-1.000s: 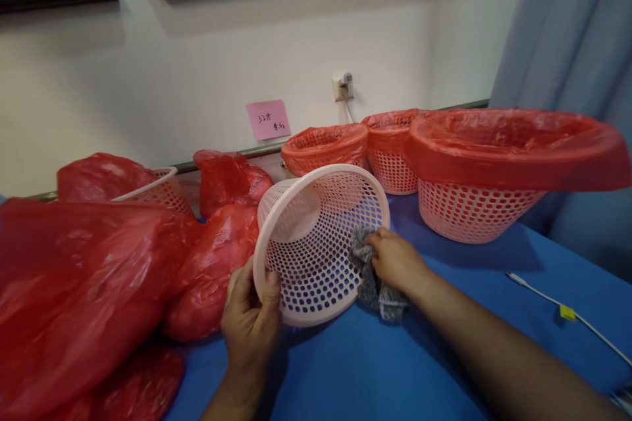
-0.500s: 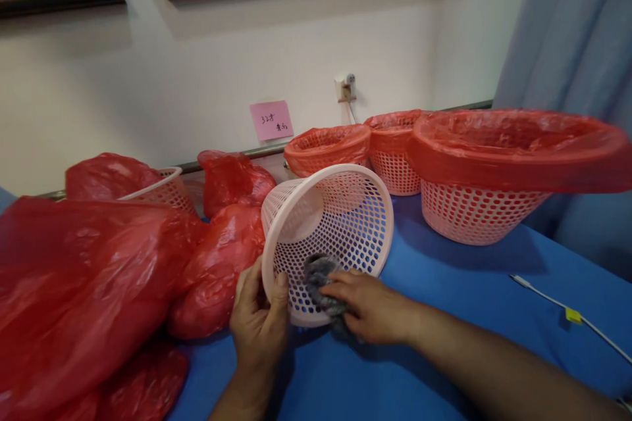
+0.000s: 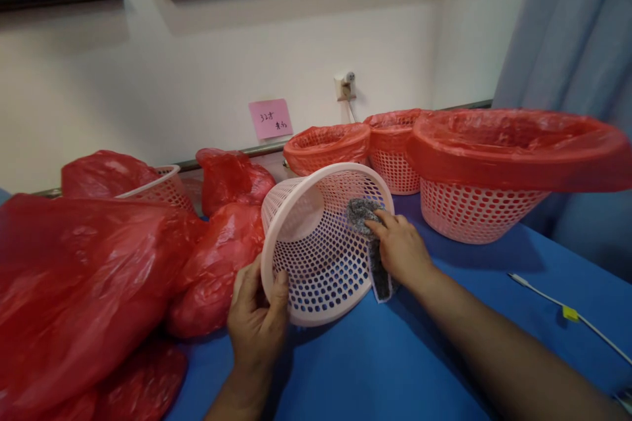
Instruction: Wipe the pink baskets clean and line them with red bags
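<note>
As my left hand (image 3: 259, 319) gripped the round pale-pink perforated plastic basket (image 3: 316, 270), tilted on the flat blue tabletop (image 3: 345, 368), by its eight-o'clock rim, my right hand (image 3: 402, 247) held a fuzzy grey cloth (image 3: 363, 216) at two; hard pressure could have rolled the basket.

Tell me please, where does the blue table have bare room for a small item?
Bare patches of the blue table: between the right forearm and the white cable; between both forearms, in front of the tilted pale pink perforated plastic basket. Crowded: left side, with crumpled red plastic bags; back, with pink baskets wearing red liners.
</note>
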The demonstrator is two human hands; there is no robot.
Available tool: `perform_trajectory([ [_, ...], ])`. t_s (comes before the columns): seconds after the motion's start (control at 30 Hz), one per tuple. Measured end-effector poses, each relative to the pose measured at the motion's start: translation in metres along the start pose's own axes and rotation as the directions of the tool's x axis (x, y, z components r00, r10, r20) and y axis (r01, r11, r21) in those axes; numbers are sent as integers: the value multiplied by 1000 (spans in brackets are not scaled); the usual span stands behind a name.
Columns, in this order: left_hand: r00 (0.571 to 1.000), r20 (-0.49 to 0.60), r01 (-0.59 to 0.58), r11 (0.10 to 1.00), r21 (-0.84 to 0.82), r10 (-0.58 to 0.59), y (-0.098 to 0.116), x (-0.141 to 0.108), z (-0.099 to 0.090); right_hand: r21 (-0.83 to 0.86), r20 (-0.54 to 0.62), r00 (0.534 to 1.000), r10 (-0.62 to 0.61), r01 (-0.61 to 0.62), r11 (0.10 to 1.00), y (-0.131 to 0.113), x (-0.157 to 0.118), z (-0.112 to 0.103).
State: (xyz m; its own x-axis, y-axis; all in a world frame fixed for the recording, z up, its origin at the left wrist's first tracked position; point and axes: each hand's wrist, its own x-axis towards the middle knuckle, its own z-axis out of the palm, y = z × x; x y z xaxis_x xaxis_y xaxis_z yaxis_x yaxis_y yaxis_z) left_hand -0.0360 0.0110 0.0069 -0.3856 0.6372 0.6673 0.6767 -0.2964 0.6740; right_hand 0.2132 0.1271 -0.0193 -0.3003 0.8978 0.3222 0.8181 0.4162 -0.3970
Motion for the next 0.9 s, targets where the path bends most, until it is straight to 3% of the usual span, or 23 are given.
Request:
perform_trajectory([
  [0.07, 1000, 7, 31, 998, -56, -31, 0, -2, 2, 139, 60, 997, -44, 35, 990, -4, -3, 12],
  [0.13, 997, 24, 83, 982, -169, -80, -1, -6, 6, 306, 163, 972, -170, 114, 945, -15, -11, 26],
  [0.23, 992, 52, 126, 927, -354, -115, -3, -14, 13, 577, 194, 915, -354, 185, 795, -33, -22, 43],
  [0.33, 999, 19, 51, 906, -421, -47, -3, -20, 17, 852, 170, 909, -381, 58, 520, -40, -24, 49],
  [0.37, 1000, 17, 26, 919, -393, -21, -3, -21, 18, 887, 175, 916, -361, 13, 463, -39, -23, 49],
  [0.4, 999, 35, 12, 941, -338, 0, -2, -22, 18, 888, 178, 926, -334, -4, 460, -37, -21, 50],
  [0.53, 987, 156, -23, 997, -78, 35, 2, -26, 19, 761, 98, 963, -251, 90, 642, -30, -15, 54],
  [0.73, 992, 19, -125, 990, -69, 127, 3, -20, 13, 682, 153, 898, -412, 205, 701, -32, -20, 43],
  [0.83, 979, -127, -163, 986, -14, 160, 1, -7, 3, 366, 172, 934, -312, 234, 901, -28, -19, 23],
  [0.9, 960, -194, -198, 979, 42, 202, 0, 0, -3, 128, 122, 976, -179, 163, 978, -23, -15, 11],
])
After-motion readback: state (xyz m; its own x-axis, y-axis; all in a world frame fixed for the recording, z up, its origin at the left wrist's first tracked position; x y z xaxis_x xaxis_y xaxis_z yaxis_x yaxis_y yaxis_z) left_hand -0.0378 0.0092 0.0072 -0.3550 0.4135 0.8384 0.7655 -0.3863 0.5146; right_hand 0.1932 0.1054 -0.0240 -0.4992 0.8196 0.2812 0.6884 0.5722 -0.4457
